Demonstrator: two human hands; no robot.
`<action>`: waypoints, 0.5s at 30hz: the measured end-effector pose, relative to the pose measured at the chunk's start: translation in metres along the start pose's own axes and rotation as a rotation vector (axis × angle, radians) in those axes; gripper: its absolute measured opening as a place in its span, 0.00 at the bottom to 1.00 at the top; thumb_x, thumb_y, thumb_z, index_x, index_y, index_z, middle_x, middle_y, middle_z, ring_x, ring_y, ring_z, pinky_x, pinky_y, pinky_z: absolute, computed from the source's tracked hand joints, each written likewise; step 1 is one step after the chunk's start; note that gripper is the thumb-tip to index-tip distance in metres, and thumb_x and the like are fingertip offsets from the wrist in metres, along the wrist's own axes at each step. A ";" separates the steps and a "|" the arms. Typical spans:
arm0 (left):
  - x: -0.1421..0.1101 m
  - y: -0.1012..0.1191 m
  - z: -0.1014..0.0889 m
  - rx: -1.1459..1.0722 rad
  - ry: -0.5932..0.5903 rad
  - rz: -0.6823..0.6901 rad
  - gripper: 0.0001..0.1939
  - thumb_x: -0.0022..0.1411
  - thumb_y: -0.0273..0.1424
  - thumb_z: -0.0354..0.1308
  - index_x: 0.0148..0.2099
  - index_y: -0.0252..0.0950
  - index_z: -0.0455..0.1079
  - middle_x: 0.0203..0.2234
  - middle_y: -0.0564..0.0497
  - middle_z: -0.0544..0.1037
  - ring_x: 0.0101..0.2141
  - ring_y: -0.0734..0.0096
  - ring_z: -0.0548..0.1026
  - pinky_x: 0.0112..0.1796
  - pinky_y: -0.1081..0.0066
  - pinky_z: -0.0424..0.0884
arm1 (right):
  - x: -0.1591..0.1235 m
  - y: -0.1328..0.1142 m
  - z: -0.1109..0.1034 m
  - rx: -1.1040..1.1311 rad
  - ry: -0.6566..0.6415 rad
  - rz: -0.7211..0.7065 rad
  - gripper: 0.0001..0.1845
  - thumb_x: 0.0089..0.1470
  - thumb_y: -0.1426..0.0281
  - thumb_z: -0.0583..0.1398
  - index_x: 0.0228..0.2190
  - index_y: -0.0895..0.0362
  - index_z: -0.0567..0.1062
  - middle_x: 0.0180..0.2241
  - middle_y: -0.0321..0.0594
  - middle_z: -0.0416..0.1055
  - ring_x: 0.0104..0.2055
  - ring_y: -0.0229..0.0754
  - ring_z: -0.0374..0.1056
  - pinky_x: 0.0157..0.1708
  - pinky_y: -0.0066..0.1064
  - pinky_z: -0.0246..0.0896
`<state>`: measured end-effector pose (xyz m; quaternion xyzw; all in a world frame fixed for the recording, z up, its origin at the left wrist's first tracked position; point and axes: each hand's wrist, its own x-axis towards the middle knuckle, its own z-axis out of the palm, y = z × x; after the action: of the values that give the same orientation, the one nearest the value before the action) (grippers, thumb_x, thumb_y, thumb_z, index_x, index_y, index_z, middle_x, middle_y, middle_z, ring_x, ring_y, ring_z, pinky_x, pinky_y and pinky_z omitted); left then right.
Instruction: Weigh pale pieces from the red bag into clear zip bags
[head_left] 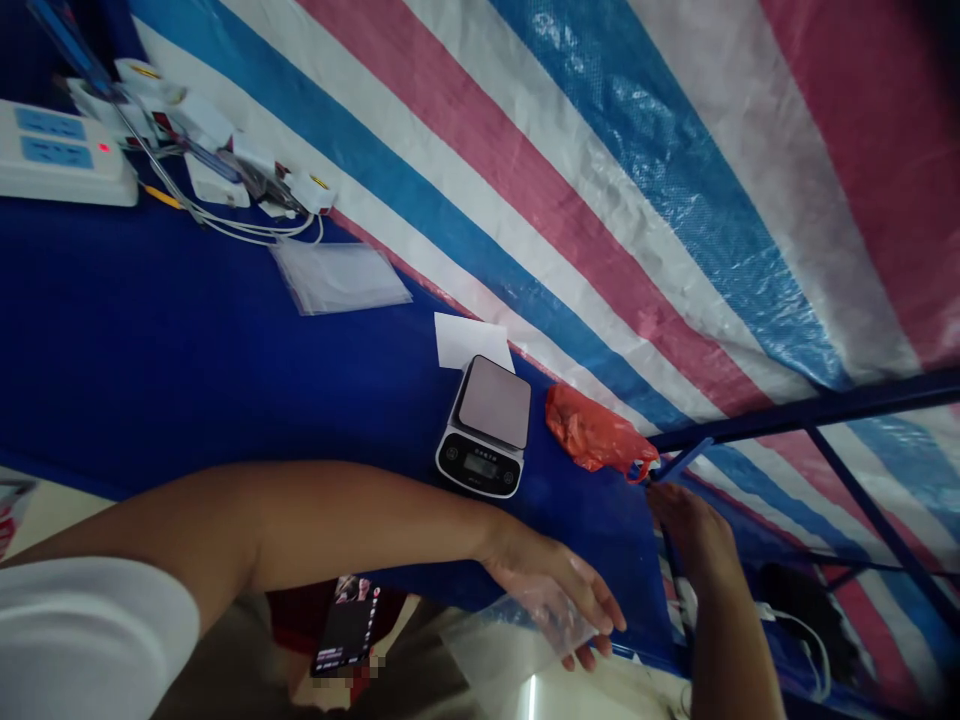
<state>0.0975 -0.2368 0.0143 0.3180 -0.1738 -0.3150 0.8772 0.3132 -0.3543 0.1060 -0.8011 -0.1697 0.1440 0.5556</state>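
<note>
Clear plastic bag, thin and glossy, hangs at the front edge of the blue table, one corner held in the left hand, fingers curved and slightly apart. Left to right lie a white power strip, flat translucent bags, a digital scale with tiny unreadable lettering, and a crinkled red bag. The right hand is beside its end, fingers together; their grip cannot be told.

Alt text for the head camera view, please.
Left hand holds a clear plastic bag by a blue table's edge; right hand is near a red plastic bag. A digital scale, platform bare, stands on the table.
</note>
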 end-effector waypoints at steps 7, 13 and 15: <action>0.015 -0.007 -0.019 0.076 -0.082 0.074 0.21 0.49 0.31 0.74 0.45 0.37 0.71 0.34 0.52 0.81 0.35 0.57 0.84 0.42 0.50 0.79 | 0.050 -0.016 0.061 0.096 -0.242 0.032 0.15 0.36 0.70 0.63 0.32 0.54 0.74 0.33 0.39 0.78 0.32 0.42 0.76 0.31 0.31 0.74; 0.022 -0.007 -0.026 0.029 -0.052 0.018 0.29 0.35 0.22 0.76 0.42 0.38 0.72 0.31 0.53 0.82 0.33 0.56 0.84 0.35 0.61 0.81 | 0.048 -0.028 0.048 -0.225 -0.120 -0.019 0.22 0.35 0.65 0.70 0.36 0.58 0.78 0.30 0.39 0.79 0.29 0.42 0.74 0.27 0.29 0.68; 0.015 -0.005 -0.022 0.039 -0.049 0.029 0.23 0.42 0.24 0.75 0.42 0.39 0.73 0.31 0.54 0.82 0.34 0.62 0.84 0.37 0.65 0.79 | 0.046 -0.023 0.038 -0.296 0.012 0.021 0.19 0.37 0.60 0.69 0.31 0.57 0.76 0.26 0.38 0.77 0.28 0.44 0.74 0.29 0.31 0.69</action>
<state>0.1175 -0.2403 -0.0036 0.3248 -0.2058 -0.3064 0.8708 0.3361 -0.2953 0.1124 -0.8769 -0.1772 0.1183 0.4308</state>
